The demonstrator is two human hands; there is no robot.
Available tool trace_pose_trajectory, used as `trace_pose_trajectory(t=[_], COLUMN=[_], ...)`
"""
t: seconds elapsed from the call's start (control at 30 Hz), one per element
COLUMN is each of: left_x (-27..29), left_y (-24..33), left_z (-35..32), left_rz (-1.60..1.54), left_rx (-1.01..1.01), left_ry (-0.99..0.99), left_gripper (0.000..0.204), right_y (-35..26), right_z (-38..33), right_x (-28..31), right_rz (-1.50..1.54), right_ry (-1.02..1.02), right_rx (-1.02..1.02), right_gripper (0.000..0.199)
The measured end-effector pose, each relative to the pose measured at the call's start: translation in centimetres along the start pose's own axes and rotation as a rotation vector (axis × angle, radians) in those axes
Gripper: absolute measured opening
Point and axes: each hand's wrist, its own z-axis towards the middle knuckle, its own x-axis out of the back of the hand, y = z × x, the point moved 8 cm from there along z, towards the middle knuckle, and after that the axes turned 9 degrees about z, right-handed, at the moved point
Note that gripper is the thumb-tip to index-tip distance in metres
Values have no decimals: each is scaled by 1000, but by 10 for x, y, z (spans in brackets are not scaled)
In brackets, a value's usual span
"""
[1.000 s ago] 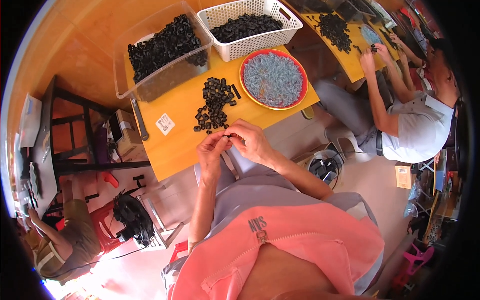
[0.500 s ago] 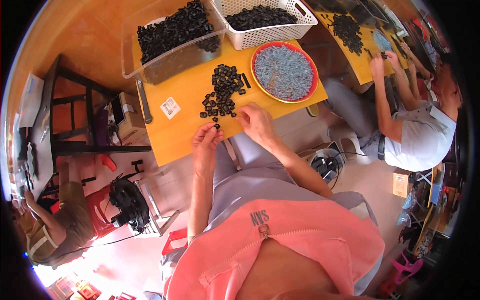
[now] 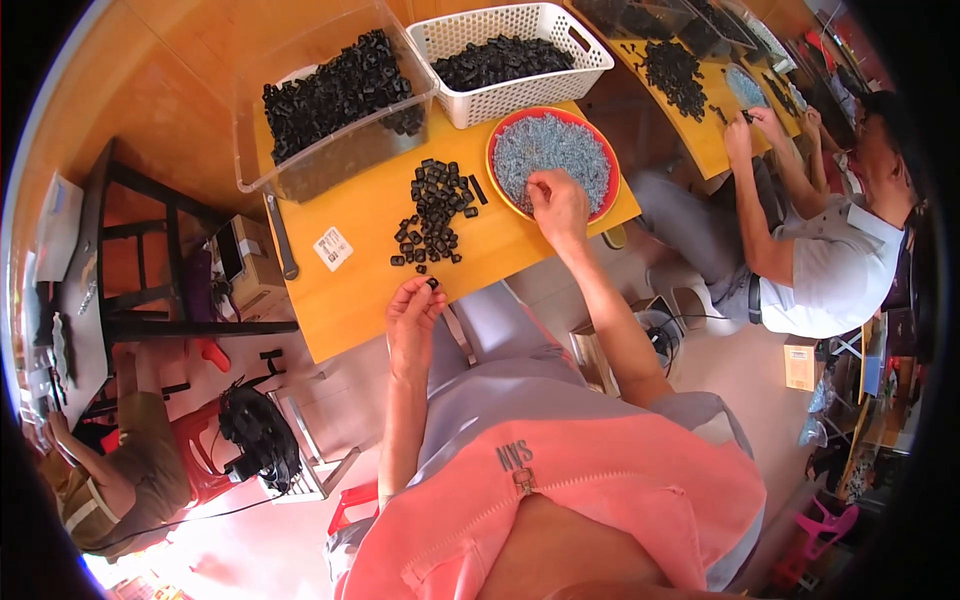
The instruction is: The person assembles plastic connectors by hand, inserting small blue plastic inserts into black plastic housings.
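**Inspector:** Two hands in view, both at the yellow table (image 3: 350, 300). The left hand (image 3: 412, 318) is held just off the near edge, fingers curled, with a small black part (image 3: 433, 284) pinched at the fingertips.

**Clerk:** And the right?

**Inspector:** The right hand (image 3: 558, 205) reaches further out, over the near rim of the red tray (image 3: 497, 185). Its fingertips are bent down into the grey pins (image 3: 550, 150) that fill the tray. Whether anything is gripped there, I cannot tell; the fingers hide it.

**Clerk:** What lies between the two hands?

**Inspector:** Just beyond the left hand, and left of the right, a loose pile of black parts (image 3: 432, 212) lies on the tabletop, with a few strays near its edge. Left of that pile lies a small white label (image 3: 333, 247), and a grey bar (image 3: 279, 235) runs along the table's left side.

**Clerk:** Beyond the pile?

**Inspector:** A clear plastic bin (image 3: 330, 110) of the same black parts, beyond the left hand. Beside it, beyond the right hand, a white perforated basket (image 3: 510, 60) also holds black parts and touches the tray's far rim.

**Clerk:** Anyone else?

**Inspector:** Well to the right of the right hand, a seated person in a white shirt (image 3: 820, 265) works at a second yellow table (image 3: 700, 140).
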Motion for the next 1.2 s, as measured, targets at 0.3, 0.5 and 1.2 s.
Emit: trace_pose_trajectory(t=[0.3, 0.5, 1.2], left_x=[6, 4, -1], left_y=[-3, -4, -4], left_z=[-7, -7, -5], left_rz=[49, 25, 24], left_rx=[39, 32, 47], left_ry=[50, 36, 11], left_gripper=[13, 13, 14], right_y=[31, 58, 70], right_z=[28, 29, 24], right_x=[-25, -19, -16], right_rz=[-118, 581, 750], right_ry=[-204, -228, -223], right_rx=[10, -446, -468], right_gripper=[8, 10, 13])
